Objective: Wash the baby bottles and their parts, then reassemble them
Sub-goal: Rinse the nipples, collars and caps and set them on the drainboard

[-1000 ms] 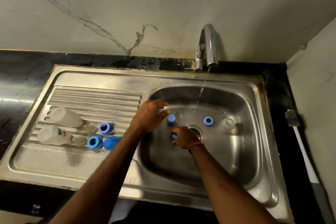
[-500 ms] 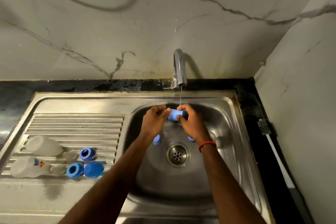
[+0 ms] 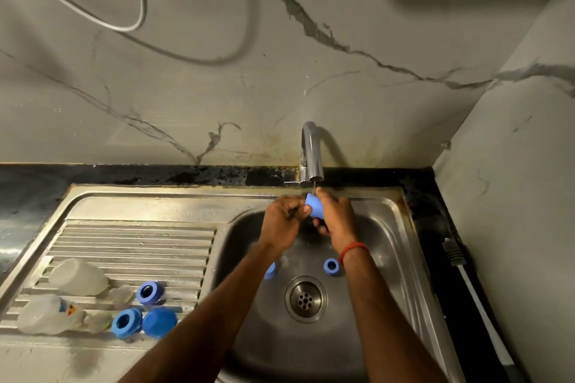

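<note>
Two bottles (image 3: 77, 277) rinsed, washing about halfway by the look of it.
Left hand (image 3: 281, 221) and right hand (image 3: 336, 218) grip a blue cap (image 3: 314, 204) under the tap (image 3: 311, 152). Two blue parts (image 3: 331, 267) wait in the basin (image 3: 311, 348). Bottles and rings (image 3: 150, 292) lie apart on the drainboard (image 3: 130, 242), so reassembly looks unstarted.

blue cap (image 3: 314, 204), red wristband (image 3: 353, 248), veined wall (image 3: 311, 56)

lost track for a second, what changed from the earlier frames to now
Both hands rose from the sink floor with a blue cap: the left hand and right hand now grip it together just under the tap. The blue ring by the drain and the bottles and parts on the drainboard stayed put.
</note>
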A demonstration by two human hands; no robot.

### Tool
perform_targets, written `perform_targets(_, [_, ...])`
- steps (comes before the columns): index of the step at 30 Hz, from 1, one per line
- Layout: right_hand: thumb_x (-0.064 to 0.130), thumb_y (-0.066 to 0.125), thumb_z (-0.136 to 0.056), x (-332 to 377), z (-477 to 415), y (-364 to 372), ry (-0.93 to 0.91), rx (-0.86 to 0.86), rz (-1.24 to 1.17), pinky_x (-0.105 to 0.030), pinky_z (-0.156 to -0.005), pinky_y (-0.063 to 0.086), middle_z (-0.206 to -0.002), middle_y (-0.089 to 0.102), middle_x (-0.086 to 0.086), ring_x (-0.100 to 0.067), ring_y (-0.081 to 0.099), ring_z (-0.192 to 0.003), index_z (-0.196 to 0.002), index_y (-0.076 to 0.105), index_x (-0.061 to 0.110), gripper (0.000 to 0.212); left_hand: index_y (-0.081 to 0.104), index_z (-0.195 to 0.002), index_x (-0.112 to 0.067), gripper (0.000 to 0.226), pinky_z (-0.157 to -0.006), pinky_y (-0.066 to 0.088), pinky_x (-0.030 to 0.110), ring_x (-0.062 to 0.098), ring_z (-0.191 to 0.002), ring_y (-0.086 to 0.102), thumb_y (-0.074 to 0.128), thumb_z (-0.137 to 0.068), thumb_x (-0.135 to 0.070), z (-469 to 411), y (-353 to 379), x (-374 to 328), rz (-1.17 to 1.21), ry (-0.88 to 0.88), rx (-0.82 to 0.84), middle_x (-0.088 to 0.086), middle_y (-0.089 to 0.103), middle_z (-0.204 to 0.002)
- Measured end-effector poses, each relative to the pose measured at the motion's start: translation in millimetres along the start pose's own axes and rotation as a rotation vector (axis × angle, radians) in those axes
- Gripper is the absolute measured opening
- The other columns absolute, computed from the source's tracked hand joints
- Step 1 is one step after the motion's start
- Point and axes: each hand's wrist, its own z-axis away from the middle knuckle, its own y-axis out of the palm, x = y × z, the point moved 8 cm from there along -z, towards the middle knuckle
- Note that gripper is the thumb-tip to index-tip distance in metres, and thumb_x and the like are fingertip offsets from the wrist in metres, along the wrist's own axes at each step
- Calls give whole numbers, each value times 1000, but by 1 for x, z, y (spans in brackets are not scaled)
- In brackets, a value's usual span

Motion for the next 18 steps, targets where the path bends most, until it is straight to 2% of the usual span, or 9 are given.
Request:
perform_targets(2, [50, 51, -98, 9, 4, 6, -79, -12, 93, -27, -49, 48, -68, 68, -11, -19, 60, -52, -84, 65, 19, 37, 73, -84, -15, 21, -70, 45, 6, -10, -72, 63, 59, -99, -7, -2, -4, 0, -3, -66, -57, -13, 70, -78])
perform_targets(5, [51, 45, -99, 31, 18, 17, -535, -70, 496, -34, -77, 57, -96, 69, -8, -17, 65, -85, -105, 67, 18, 40, 66, -69, -19, 35, -57, 42, 7, -8, -55, 54, 54, -97, -1, -8, -9, 8, -1, -207, -124, -6, 64, -65])
perform_targets(8, [34, 46, -103, 36, 34, 24, -752, 6, 624, -19, -94, 44, -122, 54, -3, -3, 49, -104, -127, 60, 17, 32, 70, -62, -19, 38, -62, 49, 25, 7, -63, 59, 54, -90, 1, -15, -7, 23, 60, -317, -76, 2, 67, -65])
perform_targets(9, [30, 47, -104, 36, 37, 23, -788, 10, 629, -21, -96, 45, -125, 52, -3, -3, 49, -108, -128, 59, 17, 31, 70, -62, -20, 38, -64, 51, 30, 12, -65, 60, 55, -90, 0, -15, -6, 24, 71, -318, -65, 2, 67, -65])
perform_targets(11, [25, 46, -104, 39, 44, 22, -893, -66, 723, -30, -92, 49, -122, 57, -9, -17, 55, -109, -125, 61, 11, 30, 71, -66, -17, 34, -65, 51, 32, 9, -64, 59, 58, -95, -5, -13, -6, 18, 78, -249, -76, 2, 67, -64])
perform_targets(12, [26, 44, -104, 42, 42, 18, -860, -123, 706, -31, -84, 50, -112, 62, -9, -21, 59, -101, -117, 65, 10, 29, 70, -68, -15, 32, -62, 49, 26, 3, -61, 56, 60, -97, -8, -11, -7, 12, 58, -188, -81, 1, 65, -63])
perform_targets(14, [39, 41, -104, 40, 26, 7, -562, -192, 493, -33, -68, 50, -86, 67, -7, -22, 63, -77, -94, 68, 10, 41, 72, -74, -9, 26, -61, 45, 18, -3, -57, 55, 63, -98, -9, -8, -10, 0, -9, -50, -78, -7, 64, -63])
perform_targets(16, [44, 44, -101, 20, 9, 6, -157, -88, 170, -35, -54, 52, -69, 66, -11, -25, 62, -58, -84, 65, 11, 43, 76, -84, -7, 18, -67, 52, 18, 0, -67, 65, 65, -97, -12, -7, -12, -3, -46, 55, -52, -7, 71, -72])
perform_targets(18, [41, 50, -100, 3, 10, 17, 169, 93, -162, -24, -42, 42, -66, 65, -13, -21, 55, -49, -89, 65, 8, 38, 76, -89, -7, 18, -73, 57, 26, 9, -75, 70, 65, -97, -18, -9, -14, -2, -77, 103, -28, 0, 76, -81])
